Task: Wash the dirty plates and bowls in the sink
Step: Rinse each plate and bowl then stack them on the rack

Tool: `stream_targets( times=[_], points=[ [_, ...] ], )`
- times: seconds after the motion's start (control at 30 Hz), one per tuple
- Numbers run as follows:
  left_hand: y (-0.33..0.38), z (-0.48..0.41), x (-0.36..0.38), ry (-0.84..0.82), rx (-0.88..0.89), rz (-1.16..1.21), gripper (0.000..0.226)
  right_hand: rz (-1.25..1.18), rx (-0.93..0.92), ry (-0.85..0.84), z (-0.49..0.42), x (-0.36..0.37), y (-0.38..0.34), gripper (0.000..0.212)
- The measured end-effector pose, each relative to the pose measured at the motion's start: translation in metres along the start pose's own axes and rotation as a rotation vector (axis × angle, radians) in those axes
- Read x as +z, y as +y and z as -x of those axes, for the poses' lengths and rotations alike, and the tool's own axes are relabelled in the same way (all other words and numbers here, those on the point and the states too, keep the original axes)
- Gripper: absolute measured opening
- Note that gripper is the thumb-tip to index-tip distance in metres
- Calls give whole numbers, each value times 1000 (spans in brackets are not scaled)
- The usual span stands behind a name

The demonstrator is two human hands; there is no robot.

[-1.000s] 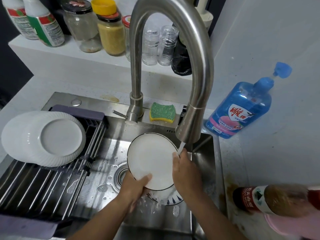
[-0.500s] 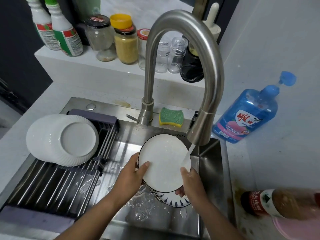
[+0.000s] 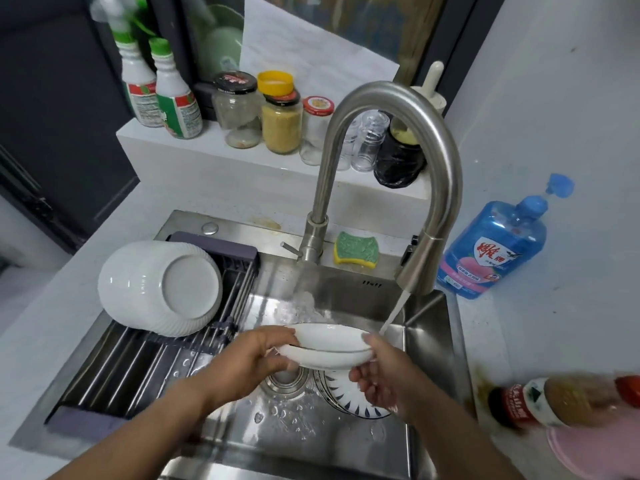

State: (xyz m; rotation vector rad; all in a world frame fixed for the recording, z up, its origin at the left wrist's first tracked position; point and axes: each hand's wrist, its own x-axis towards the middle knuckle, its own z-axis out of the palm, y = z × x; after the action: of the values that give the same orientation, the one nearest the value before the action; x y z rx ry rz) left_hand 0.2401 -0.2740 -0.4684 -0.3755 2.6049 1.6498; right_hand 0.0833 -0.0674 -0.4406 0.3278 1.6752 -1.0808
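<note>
Small kitchen corner, white counter with a steel sink (image 3: 349, 285) sunk into it and a shelf of jars behind. The faucet (image 3: 394, 133) is running, and the water stream (image 3: 393, 315) comes down right at the far right edge of the white plate (image 3: 332, 349). The plate sits nearly level above the drain.

The left hand (image 3: 256, 355) is clamped on the plate's left rim, thumb on top and fingers curled under. The right hand (image 3: 381, 375) grips the right rim the same way, with its fingers tucked underneath.

Looks to me like the rinse step on this one. A blue-patterned dish (image 3: 349, 400) lies in the basin right below, so there's more to wash. Two white ribbed bowls (image 3: 159, 289) sit upside down on the roll-up rack (image 3: 114, 368) over the left side.

Next move, I'd guess: tilt the plate so the water runs off, then swing it left onto the rack. Wet rim, so keep a firm hold, and find a slot beside those bowls without knocking them.
</note>
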Motion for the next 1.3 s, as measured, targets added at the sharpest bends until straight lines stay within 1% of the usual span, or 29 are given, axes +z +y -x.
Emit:
stream_targets(
  times=[0.07, 0.1, 0.17, 0.23, 0.3, 0.37, 0.4, 0.43, 0.5, 0.53, 0.57, 0.6, 0.63, 0.67, 0.7, 0.8, 0.87, 1.0, 1.13, 1.2, 1.27, 1.3],
  points=[
    [12, 5, -14, -1, -50, 155, 16, -67, -72, -11, 2, 9, 0, 68],
    [16, 7, -20, 24, -60, 223, 17, -84, -121, 4, 3, 15, 1, 70],
    [22, 14, -29, 98, -98, 374, 21, -90, -243, 17, 9, 30, 2, 65],
    [29, 25, -36, 164, -139, 504, 25, -66, -363, -21, 14, 48, 1, 63],
    [31, 37, -43, 241, -165, 605, 28, -9, -462, -66, 16, 66, -4, 70],
    [29, 44, -52, 335, -179, 695, 30, 37, -507, -122, 17, 84, -17, 81],
    [26, 49, -60, 388, -188, 716, 31, 61, -517, -153, 19, 98, -26, 82],
    [25, 50, -66, 430, -206, 728, 30, 88, -523, -175, 20, 108, -35, 77],
    [20, 54, -76, 510, -224, 758, 26, 160, -546, -188, 22, 130, -54, 49],
    [18, 57, -82, 549, -229, 772, 25, 196, -562, -189, 21, 141, -64, 44],
    [17, 58, -84, 580, -240, 780, 25, 219, -566, -191, 18, 150, -71, 56],
    [14, 61, -87, 607, -249, 786, 25, 239, -563, -195, 12, 158, -78, 78],
    [10, 63, -91, 635, -253, 792, 25, 264, -554, -201, 6, 167, -84, 96],
    [7, 65, -93, 652, -254, 803, 24, 282, -553, -203, 1, 174, -89, 107],
    [4, 66, -93, 665, -259, 819, 24, 285, -547, -202, -4, 180, -95, 111],
    [-6, 68, -92, 691, -261, 872, 24, 289, -526, -197, -18, 195, -113, 111],
    [-13, 67, -87, 727, -260, 895, 23, 342, -536, -190, -30, 205, -122, 117],
    [-25, 63, -78, 851, -250, 904, 23, 420, -547, -203, -52, 221, -131, 108],
    [-30, 59, -63, 1016, -250, 833, 23, 509, -556, -184, -71, 238, -137, 107],
    [-35, 55, -53, 1122, -299, 773, 22, 546, -546, -196, -72, 244, -139, 98],
    [-43, 50, -44, 1241, -365, 767, 22, 582, -543, -224, -77, 249, -138, 88],
    [-45, 48, -40, 1291, -391, 769, 22, 595, -541, -229, -80, 252, -137, 88]
  ],
)
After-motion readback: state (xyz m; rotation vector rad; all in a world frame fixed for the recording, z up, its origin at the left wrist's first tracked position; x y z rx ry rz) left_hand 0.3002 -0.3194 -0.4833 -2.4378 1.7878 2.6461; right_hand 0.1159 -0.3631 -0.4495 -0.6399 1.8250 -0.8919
